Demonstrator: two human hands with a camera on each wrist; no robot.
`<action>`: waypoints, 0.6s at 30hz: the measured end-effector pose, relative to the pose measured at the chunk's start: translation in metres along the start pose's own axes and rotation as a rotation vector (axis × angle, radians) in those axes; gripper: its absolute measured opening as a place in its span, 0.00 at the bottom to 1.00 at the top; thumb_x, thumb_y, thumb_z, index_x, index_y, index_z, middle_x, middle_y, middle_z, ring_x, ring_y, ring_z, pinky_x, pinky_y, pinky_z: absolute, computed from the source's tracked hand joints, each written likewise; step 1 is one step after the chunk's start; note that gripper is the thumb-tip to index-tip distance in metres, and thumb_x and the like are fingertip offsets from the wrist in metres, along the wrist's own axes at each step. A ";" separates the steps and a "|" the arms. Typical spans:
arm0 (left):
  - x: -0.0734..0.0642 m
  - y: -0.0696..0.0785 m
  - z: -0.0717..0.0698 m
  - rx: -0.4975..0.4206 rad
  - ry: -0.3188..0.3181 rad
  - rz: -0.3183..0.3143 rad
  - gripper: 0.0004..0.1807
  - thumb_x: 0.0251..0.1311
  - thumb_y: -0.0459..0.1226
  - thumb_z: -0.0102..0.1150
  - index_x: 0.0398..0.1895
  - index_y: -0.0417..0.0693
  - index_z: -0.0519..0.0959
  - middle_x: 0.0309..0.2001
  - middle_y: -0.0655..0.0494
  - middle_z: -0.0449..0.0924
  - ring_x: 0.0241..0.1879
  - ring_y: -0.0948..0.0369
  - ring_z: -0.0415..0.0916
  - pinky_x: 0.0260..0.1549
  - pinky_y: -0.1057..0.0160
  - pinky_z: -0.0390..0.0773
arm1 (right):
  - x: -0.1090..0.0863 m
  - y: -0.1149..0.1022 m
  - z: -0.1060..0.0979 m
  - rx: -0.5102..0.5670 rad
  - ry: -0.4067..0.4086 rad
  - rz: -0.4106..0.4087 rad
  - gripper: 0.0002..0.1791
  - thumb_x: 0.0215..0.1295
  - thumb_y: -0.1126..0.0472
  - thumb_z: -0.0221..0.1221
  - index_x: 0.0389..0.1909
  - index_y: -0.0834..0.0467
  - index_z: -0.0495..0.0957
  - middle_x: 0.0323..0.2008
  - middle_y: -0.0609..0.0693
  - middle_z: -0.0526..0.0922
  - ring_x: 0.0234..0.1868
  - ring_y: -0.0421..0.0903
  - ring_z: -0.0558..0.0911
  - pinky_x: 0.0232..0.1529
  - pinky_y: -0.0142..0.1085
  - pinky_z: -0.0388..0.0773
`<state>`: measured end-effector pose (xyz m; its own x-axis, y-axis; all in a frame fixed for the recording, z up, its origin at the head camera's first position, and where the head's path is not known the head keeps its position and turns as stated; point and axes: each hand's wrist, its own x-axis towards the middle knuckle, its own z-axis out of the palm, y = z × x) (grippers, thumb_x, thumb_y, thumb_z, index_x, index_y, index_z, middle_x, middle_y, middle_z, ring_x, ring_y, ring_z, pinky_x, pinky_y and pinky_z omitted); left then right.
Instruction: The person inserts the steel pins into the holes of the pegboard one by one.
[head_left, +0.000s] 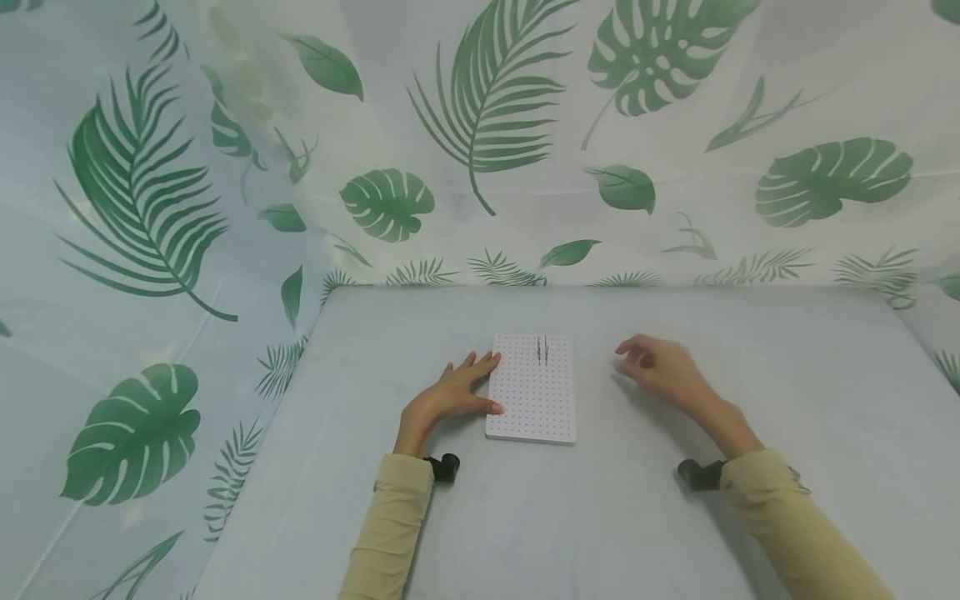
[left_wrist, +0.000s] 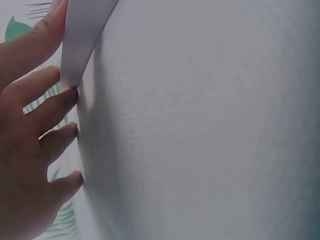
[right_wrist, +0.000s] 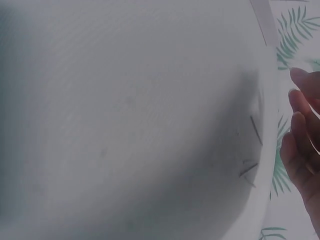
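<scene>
A white board (head_left: 531, 400) with a grid of small holes lies on the table. Two thin dark pins (head_left: 546, 350) stand near its far end. My left hand (head_left: 453, 392) rests at the board's left side, fingers spread, with the thumb and a fingertip on its edge; in the left wrist view the board's side (left_wrist: 85, 40) shows beside the thumb. Off to the right, my right hand (head_left: 663, 367) is raised over the table with loosely bent fingers, and nothing shows between them. Several thin dark pins (right_wrist: 256, 131) lie on the table below it in the right wrist view.
The pale grey table (head_left: 637, 533) reaches back to a curtain (head_left: 525, 225) printed with green leaves, which also hangs along the left side. A black wrist camera (head_left: 447, 468) sits on the left wrist and another camera (head_left: 699, 475) on the right.
</scene>
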<state>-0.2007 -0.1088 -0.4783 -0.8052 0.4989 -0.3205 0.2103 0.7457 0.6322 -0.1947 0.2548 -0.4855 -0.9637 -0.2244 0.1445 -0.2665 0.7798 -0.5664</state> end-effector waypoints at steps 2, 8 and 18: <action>0.000 0.000 0.000 0.003 0.002 -0.001 0.51 0.62 0.47 0.70 0.84 0.51 0.52 0.83 0.52 0.46 0.84 0.51 0.35 0.82 0.44 0.32 | -0.002 0.002 -0.002 0.000 -0.008 0.018 0.12 0.61 0.65 0.70 0.45 0.62 0.85 0.31 0.53 0.87 0.32 0.48 0.84 0.35 0.38 0.81; -0.001 0.002 0.000 0.002 0.004 -0.002 0.51 0.62 0.47 0.71 0.83 0.51 0.52 0.83 0.51 0.47 0.84 0.50 0.36 0.82 0.44 0.32 | -0.010 0.011 -0.008 -0.009 -0.050 0.075 0.16 0.61 0.62 0.70 0.49 0.63 0.83 0.35 0.57 0.87 0.36 0.52 0.85 0.38 0.45 0.84; -0.002 0.004 -0.001 -0.008 0.003 -0.003 0.51 0.62 0.47 0.71 0.83 0.50 0.52 0.83 0.50 0.47 0.84 0.50 0.36 0.82 0.44 0.32 | -0.018 0.024 -0.013 -0.015 -0.102 0.120 0.27 0.61 0.55 0.72 0.56 0.66 0.80 0.40 0.61 0.86 0.42 0.59 0.85 0.43 0.52 0.84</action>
<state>-0.1985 -0.1075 -0.4748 -0.8075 0.4953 -0.3203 0.2034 0.7435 0.6370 -0.1839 0.2856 -0.4911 -0.9824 -0.1869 -0.0067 -0.1508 0.8127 -0.5628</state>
